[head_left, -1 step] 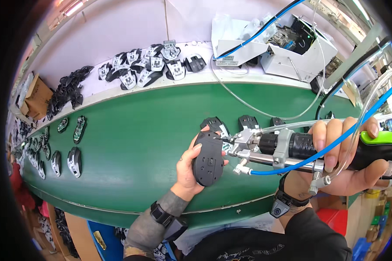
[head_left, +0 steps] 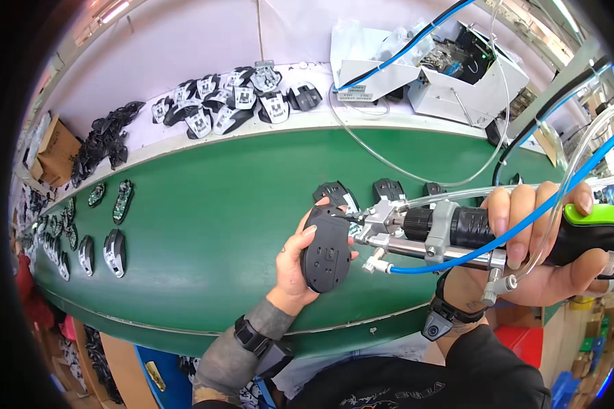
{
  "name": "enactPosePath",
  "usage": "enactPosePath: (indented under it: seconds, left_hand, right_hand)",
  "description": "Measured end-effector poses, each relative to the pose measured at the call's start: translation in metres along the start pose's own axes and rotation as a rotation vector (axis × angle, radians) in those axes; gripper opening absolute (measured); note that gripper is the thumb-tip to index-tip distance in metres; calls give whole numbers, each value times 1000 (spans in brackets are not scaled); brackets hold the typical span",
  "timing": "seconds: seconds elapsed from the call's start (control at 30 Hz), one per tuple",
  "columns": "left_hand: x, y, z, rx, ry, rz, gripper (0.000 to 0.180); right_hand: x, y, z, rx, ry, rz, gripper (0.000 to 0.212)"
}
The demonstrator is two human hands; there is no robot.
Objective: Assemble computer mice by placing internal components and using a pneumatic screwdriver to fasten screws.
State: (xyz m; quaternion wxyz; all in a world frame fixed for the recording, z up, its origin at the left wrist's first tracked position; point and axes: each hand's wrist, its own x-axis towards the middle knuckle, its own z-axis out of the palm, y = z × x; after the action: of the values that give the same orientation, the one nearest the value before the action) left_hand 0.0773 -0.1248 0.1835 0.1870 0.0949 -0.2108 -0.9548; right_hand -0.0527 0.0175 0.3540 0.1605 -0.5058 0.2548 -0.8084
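My left hand [head_left: 290, 267] grips a black computer mouse [head_left: 327, 251] with its underside facing up, over the green work surface [head_left: 218, 273]. The fingers curl round its sides, partly hidden beneath it. My right hand [head_left: 525, 221] is wrapped round a black power screwdriver [head_left: 469, 227] with a bright green lever. A metal feed head [head_left: 382, 221] is clamped to its front. The driver lies nearly level, its tip at the mouse's upper right corner; whether it touches a screw is too small to tell.
Several mouse bases [head_left: 389, 191] lie behind the tool. At left are circuit boards [head_left: 123, 202] and mouse shells [head_left: 115, 253]. More shells [head_left: 274, 107] crowd the back shelf, near a white open machine box [head_left: 450, 95]. A blue air hose [head_left: 450, 266] and clear tubing cross the right side.
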Motion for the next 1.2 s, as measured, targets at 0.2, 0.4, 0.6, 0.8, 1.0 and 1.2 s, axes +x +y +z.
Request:
enactPosePath:
  seconds: [0.2, 0.4, 0.6, 0.8, 1.0, 1.2]
  left_hand:
    - [-7, 0, 1, -12, -48, -35, 68]
    - [-7, 0, 1, -23, -49, -19, 68]
    - [-8, 0, 8, -37, -47, -33, 66]
    - [-7, 7, 10, 98, 7, 35, 63]
    - [6, 13, -5, -16, 131, 74, 59]
    - [-5, 14, 9, -27, -6, 63, 67]
  right_hand:
    - [-2, 3, 5, -51, 41, 18, 48]
    - [-1, 5, 8, -40, 52, -12, 47]
    - [-2, 7, -8, -25, -55, -22, 56]
    - [3, 16, -36, 85, -333, -66, 61]
    - [2, -6, -2, -16, -2, -9, 43]
    - [3, 6, 0, 11, 24, -4, 42]
